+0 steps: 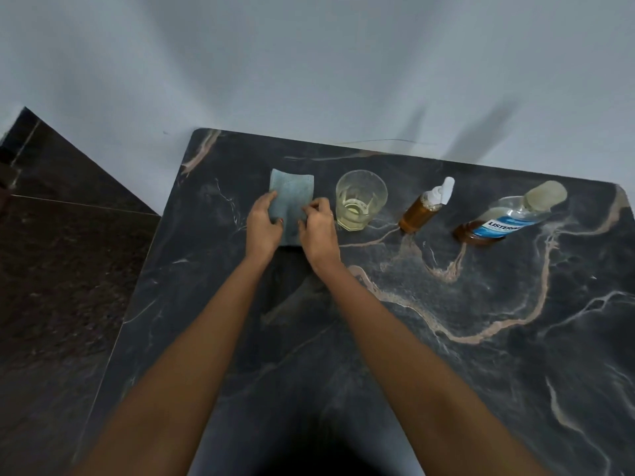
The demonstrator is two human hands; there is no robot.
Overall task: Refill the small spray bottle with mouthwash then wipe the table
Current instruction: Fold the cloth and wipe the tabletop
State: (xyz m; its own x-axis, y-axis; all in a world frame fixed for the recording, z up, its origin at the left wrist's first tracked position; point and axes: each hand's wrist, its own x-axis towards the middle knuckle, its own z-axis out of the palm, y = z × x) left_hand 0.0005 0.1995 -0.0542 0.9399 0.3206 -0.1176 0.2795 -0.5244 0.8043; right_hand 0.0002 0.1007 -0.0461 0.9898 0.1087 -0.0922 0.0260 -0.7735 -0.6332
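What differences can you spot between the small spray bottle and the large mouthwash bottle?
The spray bottle is smaller and slimmer than the mouthwash bottle. The spray bottle has a white spray top; the mouthwash bottle a broad pale cap. The spray bottle looks amber throughout; the mouthwash bottle is mostly clear, with a blue label. Both stand on the table.

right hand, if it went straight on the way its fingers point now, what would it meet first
The cloth that the right hand pinches at its edge; past it, seemingly just table up to the wall. The glass stands off to its right, likely outside that line.
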